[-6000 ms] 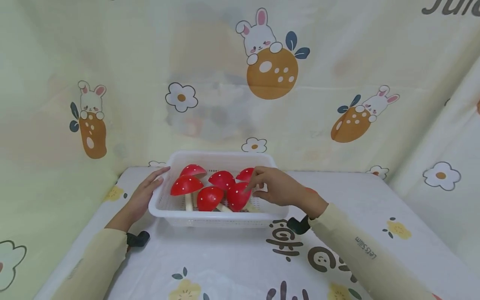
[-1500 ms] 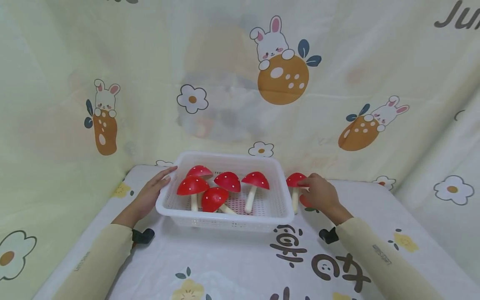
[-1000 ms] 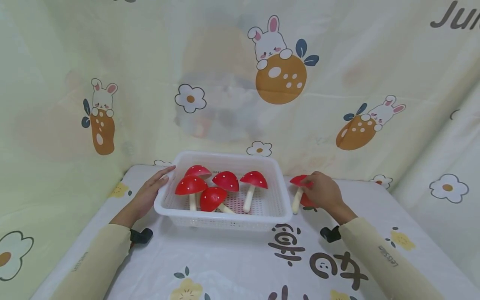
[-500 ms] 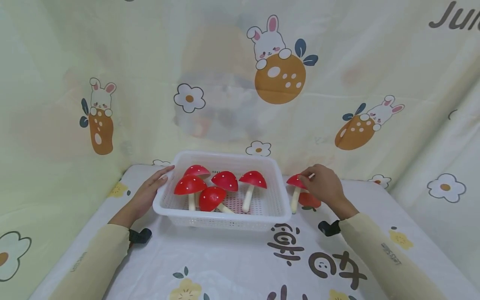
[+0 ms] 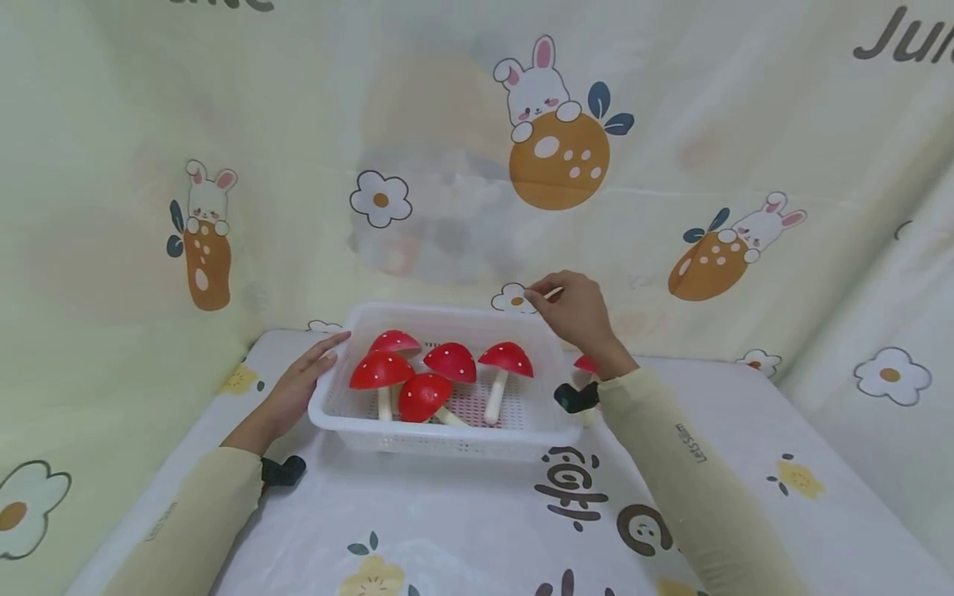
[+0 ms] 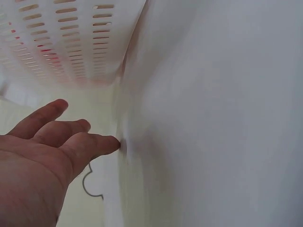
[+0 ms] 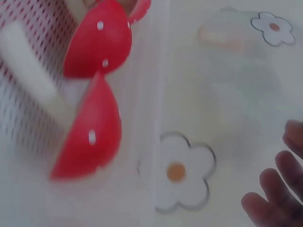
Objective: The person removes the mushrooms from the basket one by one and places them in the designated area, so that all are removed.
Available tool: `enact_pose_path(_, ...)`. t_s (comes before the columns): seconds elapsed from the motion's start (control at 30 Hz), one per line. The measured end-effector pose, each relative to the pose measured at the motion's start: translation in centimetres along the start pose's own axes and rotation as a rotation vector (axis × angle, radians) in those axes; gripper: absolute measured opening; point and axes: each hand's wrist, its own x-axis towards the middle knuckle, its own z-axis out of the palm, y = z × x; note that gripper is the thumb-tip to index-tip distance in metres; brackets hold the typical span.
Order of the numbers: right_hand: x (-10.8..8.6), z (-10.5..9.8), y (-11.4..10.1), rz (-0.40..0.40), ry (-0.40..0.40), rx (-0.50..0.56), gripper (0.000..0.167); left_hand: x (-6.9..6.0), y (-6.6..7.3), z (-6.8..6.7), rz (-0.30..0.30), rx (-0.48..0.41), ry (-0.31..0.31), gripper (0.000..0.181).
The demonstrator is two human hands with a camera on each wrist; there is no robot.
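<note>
Several toy mushrooms with red, white-dotted caps, such as one (image 5: 506,358) near the right end, lie in a white perforated basket (image 5: 447,433). At the basket's left end is my left hand (image 5: 292,392), fingers extended by the rim; the left wrist view shows that hand (image 6: 45,163) near the slotted wall (image 6: 71,28), gripping nothing. My right hand (image 5: 575,313) is raised over the back right corner, thumb and fingertips close together; in the right wrist view its fingers (image 7: 274,189) are loosely bent with no object seen. My right wrist partly hides a mushroom (image 5: 585,363) outside the basket.
Patterned cloth (image 5: 432,513) covers the table in front of the basket. A hanging curtain (image 5: 447,240) with rabbits and flowers stands close behind, and another part of it (image 5: 887,447) borders the right side.
A mushroom from the basket's right part now stands outside, to its right. My right hand has let go there and moved up and left over the back corner. My left hand stays put.
</note>
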Motion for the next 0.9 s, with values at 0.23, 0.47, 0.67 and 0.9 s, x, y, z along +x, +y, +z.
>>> enact_pose_path(0.23, 1.3, 5.2, -0.6, 0.058, -0.087, 0.203, 0.023, 0.0, -0.4, -0.2, 0.004, -0.012, 0.013, 0.058)
enact_pose_path(0.47, 1.4, 6.3, -0.3, 0.121, -0.208, 0.112, 0.023, 0.2, -0.4, -0.4, 0.018, 0.0, 0.015, 0.056)
enact_pose_path(0.67, 0.9, 5.4, 0.2, 0.097, -0.391, -0.031, 0.026, 0.3, -0.1, -0.3, 0.014, 0.007, 0.012, 0.056)
enact_pose_path(0.9, -0.2, 4.9, 1.0, 0.112, -0.504, -0.206, 0.039, 0.0, -0.2, 0.0, 0.005, 0.015, 0.019, 0.055)
